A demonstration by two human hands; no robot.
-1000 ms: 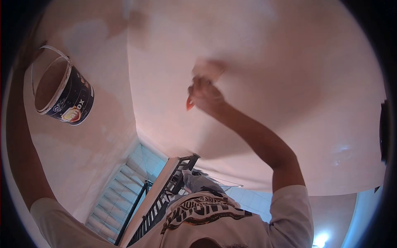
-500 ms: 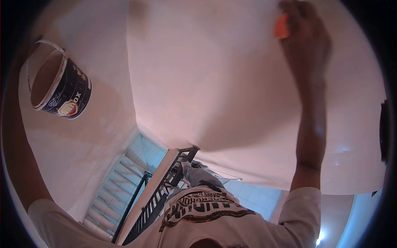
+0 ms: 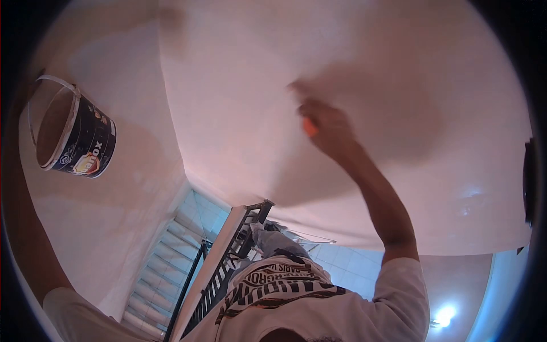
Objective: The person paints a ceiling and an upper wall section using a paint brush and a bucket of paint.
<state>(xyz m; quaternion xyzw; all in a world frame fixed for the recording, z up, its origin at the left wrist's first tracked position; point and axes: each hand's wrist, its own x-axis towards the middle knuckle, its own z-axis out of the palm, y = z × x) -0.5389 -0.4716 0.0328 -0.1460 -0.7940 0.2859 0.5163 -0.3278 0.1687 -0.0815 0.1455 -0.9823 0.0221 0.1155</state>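
Observation:
Raised against the pale wall (image 3: 239,114), my right hand (image 3: 329,126) is closed around a paintbrush with an orange handle (image 3: 309,126). Its blurred tip points up and left, at or very near the wall surface; contact is hard to make out. At the far left, my left hand (image 3: 28,94) is in the dark edge of the view, closed at the white bail of a paint bucket (image 3: 91,137). The bucket is black with a printed label and hangs tilted, its mouth facing left. What lies inside it is not visible.
Below my body are a black metal railing (image 3: 225,268) with a pale top rail, stairs (image 3: 154,279) and a blue-lit tiled floor (image 3: 353,268). A lamp (image 3: 444,315) glows at lower right. A dark object (image 3: 529,182) sits at the right edge.
My right hand has swept down and to the left across the wall with the paintbrush. The bucket in my left hand appears slightly lower and further left.

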